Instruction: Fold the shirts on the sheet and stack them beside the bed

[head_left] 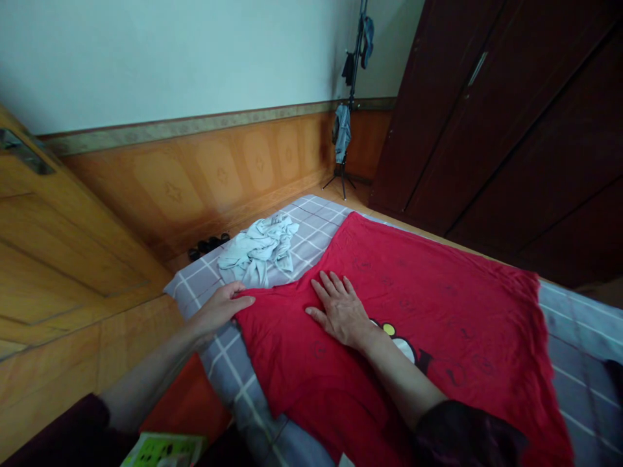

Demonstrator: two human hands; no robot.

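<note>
A red T-shirt point(467, 305) with a printed cartoon figure lies spread over the bed point(311, 217). At the shirt's left corner, my left hand point(226, 305) pinches the edge of the fabric between thumb and fingers. My right hand point(341, 311) rests flat on the shirt, palm down and fingers spread, left of the print. My right forearm covers part of that print. Beyond my left hand, a crumpled pale blue garment point(263, 243) lies on the grey checked sheet, apart from the red shirt.
A wooden door point(63, 253) stands on the left. Dark shoes point(209, 246) sit on the floor by the wall. A coat rack point(353, 84) with hanging clothes is in the far corner, beside a dark wardrobe point(491, 130). Something green point(163, 449) shows at the bottom edge.
</note>
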